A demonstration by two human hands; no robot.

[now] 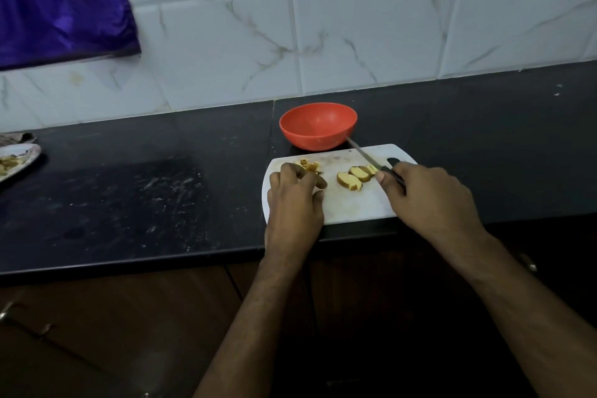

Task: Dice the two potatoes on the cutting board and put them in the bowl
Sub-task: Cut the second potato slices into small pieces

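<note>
- Right hand grips the black-handled steel knife, blade angled toward the empty orange plastic bowl.
- Left hand curls over a skin-on potato piece on the white plastic cutting board.
- Yellow potato slices lie between both hands, nearer the knife.

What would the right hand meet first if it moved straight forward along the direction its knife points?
Probably the potato slices beside the blade; beyond them, the right hand and its knife head toward the orange bowl. Depth is unclear here.
</note>
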